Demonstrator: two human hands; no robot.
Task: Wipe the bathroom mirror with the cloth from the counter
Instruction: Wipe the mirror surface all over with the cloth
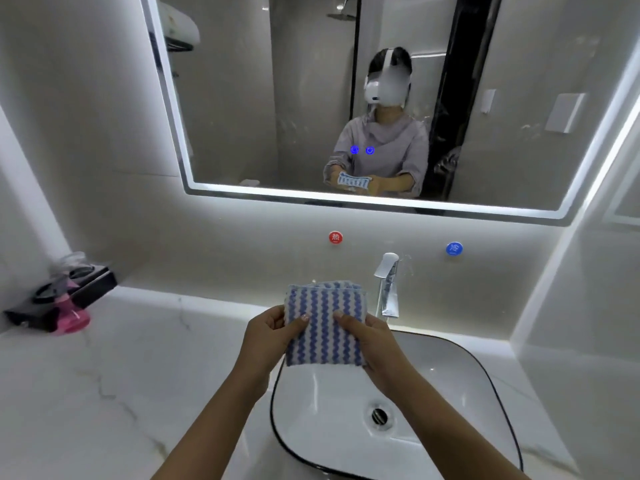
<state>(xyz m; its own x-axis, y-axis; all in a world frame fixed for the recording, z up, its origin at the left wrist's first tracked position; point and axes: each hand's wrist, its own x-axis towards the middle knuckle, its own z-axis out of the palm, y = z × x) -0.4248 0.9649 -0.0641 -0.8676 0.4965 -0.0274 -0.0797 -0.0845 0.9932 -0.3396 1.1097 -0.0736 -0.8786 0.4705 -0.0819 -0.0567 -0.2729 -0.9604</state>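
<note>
Direct view: left forearm and right forearm bare down to frame edge. Left grip, right grip: thumbnails short, rounded, pale gloss.

Reflection in mirror: loose grey top, soft hood folded at neck, sleeves bunched up near elbows. White headset, bulky, smooth shell. White strap over crown. Dark hair either side of strap.
</note>
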